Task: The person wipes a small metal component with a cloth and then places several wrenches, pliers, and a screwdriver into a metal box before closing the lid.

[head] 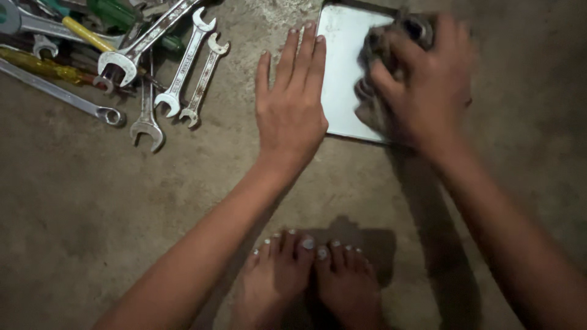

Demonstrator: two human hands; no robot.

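A flat, pale metal plate (342, 73) lies on the concrete floor (92, 208). The right hand (422, 85), blurred, is clenched around a crumpled grey rag (382, 52) pressed on the plate. The left hand (290, 101) lies flat, fingers together, against the plate's left edge. A heap of open-ended wrenches (147, 79) and screwdrivers (73, 30) lies well to the left. Two bare feet (306, 275) show below.

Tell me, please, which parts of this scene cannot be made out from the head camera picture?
- Right hand and the rag it grips: blurred by motion.
- Metal plate: right side hidden under that hand, top cut by the frame edge.
- Left hand: lies flat at the plate's left edge; whether it overlaps the plate is unclear.
- Wrenches and screwdrivers: pile cut off at the top-left corner.
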